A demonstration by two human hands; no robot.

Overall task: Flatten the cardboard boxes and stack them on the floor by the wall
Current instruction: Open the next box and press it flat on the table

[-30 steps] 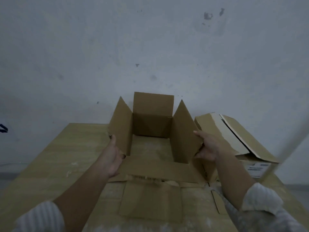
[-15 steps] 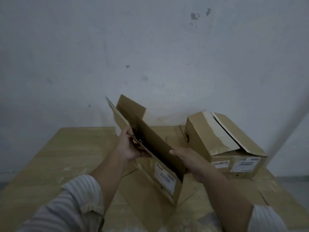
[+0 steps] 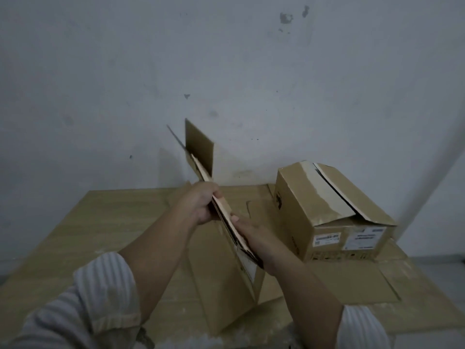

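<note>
Pressing collapsed box [image 3: 201, 157] edge-up, pointing wallward

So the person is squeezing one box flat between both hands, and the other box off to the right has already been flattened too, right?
Not quite. The head view shows both hands, left hand and right hand, pressing the collapsed box flat, but the second box on the right stands full-shaped, not flattened.
</note>
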